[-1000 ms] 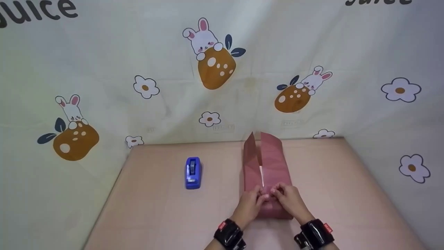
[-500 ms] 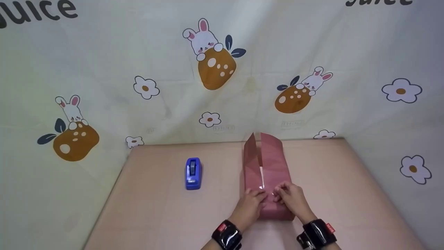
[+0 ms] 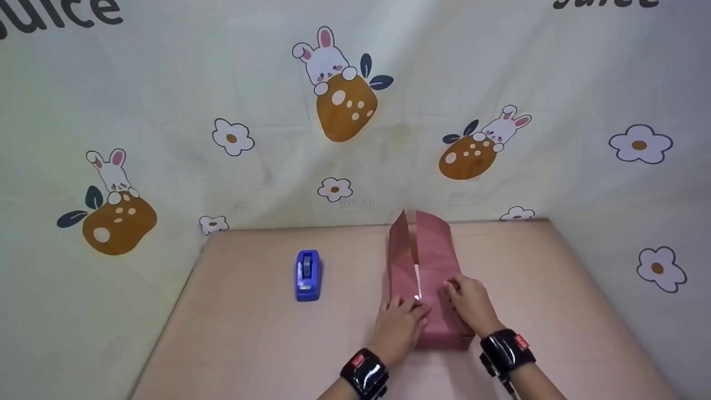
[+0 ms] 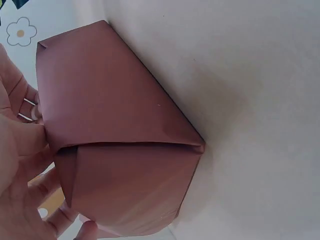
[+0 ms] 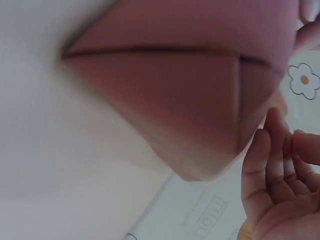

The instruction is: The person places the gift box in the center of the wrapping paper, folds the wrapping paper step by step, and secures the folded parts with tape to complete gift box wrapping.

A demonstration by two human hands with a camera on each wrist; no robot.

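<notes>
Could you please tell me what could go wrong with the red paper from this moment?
1. The seam could spread: a white gap shows between the edges of the red paper, and lifting the left hand beside it may let them part.
2. The far-end flaps stand open, so a careless push might crease them.
3. The blue tape dispenser stands apart from both hands; reaching it might disturb the wrap.

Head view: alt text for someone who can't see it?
A person's left hand rests on a reddish paper package with a lengthwise gap; the right hand is over its right side. A blue tape dispenser stands left of it on a table before a bunny-print backdrop.
</notes>
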